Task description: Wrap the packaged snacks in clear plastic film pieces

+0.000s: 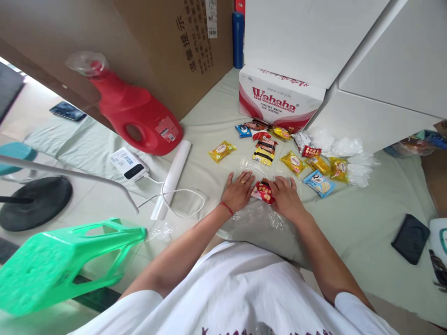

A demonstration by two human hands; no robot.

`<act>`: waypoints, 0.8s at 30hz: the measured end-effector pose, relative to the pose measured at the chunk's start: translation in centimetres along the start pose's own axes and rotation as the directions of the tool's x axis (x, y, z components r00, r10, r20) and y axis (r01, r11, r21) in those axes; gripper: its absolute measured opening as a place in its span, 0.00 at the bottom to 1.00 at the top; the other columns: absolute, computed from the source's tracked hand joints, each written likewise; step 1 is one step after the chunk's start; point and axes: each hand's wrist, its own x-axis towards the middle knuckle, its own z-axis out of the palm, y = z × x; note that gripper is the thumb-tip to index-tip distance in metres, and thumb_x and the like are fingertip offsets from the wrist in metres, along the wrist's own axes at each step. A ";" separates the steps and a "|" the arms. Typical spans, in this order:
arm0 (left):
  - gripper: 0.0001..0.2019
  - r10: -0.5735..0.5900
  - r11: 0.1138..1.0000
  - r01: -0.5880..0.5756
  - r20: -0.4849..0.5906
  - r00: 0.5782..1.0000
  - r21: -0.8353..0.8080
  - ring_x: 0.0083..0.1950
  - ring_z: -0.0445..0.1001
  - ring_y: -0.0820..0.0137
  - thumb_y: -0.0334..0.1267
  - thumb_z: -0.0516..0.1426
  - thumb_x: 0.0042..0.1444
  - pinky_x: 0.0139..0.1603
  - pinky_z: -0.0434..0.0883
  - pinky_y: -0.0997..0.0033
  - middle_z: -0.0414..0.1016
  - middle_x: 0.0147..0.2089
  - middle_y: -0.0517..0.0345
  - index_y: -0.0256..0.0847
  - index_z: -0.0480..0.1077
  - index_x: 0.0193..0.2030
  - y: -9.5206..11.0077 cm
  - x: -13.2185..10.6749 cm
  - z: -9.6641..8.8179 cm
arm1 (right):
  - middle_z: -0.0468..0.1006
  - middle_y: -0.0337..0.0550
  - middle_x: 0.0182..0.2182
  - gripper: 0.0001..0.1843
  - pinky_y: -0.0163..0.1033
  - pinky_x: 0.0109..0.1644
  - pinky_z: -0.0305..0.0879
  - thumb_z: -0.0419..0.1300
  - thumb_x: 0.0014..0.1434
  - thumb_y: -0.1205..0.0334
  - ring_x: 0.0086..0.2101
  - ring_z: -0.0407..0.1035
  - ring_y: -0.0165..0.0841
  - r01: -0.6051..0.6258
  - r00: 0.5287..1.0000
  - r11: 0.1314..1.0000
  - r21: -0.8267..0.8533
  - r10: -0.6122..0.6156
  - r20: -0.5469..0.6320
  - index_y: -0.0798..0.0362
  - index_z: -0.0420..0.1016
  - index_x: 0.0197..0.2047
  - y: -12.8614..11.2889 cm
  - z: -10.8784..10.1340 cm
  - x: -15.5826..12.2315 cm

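Between my hands a red snack packet (263,191) lies on a clear plastic bag (256,215) spread over the pale green cloth. My left hand (239,191) is open and flat, its fingertips by the packet's left edge. On the other side my right hand (287,197) rests open, fingers stretched forward, with the inner ones touching the packet's right edge. Just beyond lie a yellow-and-brown packet (264,156), a yellow packet (222,151) and another yellow packet (293,163). A light blue packet (319,183) is to the right of my right hand.
Behind the snacks stands a Wahaha carton (279,100). Crumpled clear bags (349,153) lie to the right. A red jug (139,116), a white roll (172,179) and a cabled power bank (129,164) are on the left, near a tipped green stool (49,265).
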 end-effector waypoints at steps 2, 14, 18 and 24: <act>0.26 0.005 1.000 -0.005 0.007 1.000 -0.003 0.78 0.59 0.57 0.44 0.42 0.74 0.78 0.48 0.34 0.60 0.77 0.48 0.45 0.63 0.74 0.0 0.0 -0.1 | 0.73 0.59 0.62 0.37 0.67 0.73 0.39 0.58 0.61 0.67 0.69 0.53 0.51 0.002 1.000 0.999 0.047 -0.002 0.011 0.52 0.62 0.73 0.5 -0.1 0.2; 0.26 0.019 1.000 -0.019 -0.017 1.000 -0.001 0.78 0.58 0.57 0.44 0.42 0.75 0.78 0.48 0.34 0.61 0.77 0.50 0.47 0.63 0.74 0.2 -0.1 -0.1 | 0.62 0.58 0.71 0.47 0.67 0.73 0.41 0.68 0.58 0.44 0.73 0.42 0.57 0.094 0.994 0.989 0.114 -0.099 0.042 0.51 0.60 0.75 0.8 -1.3 -0.4; 0.26 0.012 1.000 -0.012 -0.018 1.000 -0.010 0.78 0.58 0.58 0.44 0.41 0.75 0.78 0.47 0.35 0.60 0.78 0.50 0.46 0.63 0.74 0.2 -0.2 -0.1 | 0.72 0.59 0.62 0.33 0.69 0.74 0.37 0.63 0.65 0.50 0.70 0.50 0.56 0.041 0.998 0.999 0.021 -0.040 -0.057 0.51 0.67 0.70 -2.2 -0.6 0.2; 0.25 0.018 1.000 -0.018 -0.015 1.000 -0.020 0.79 0.57 0.60 0.43 0.43 0.74 0.79 0.45 0.34 0.60 0.78 0.51 0.46 0.63 0.73 0.0 -0.1 0.2 | 0.77 0.58 0.54 0.24 0.65 0.72 0.44 0.54 0.70 0.59 0.67 0.56 0.53 -0.034 0.987 0.999 0.003 0.034 -0.156 0.55 0.72 0.65 -0.9 -0.6 0.5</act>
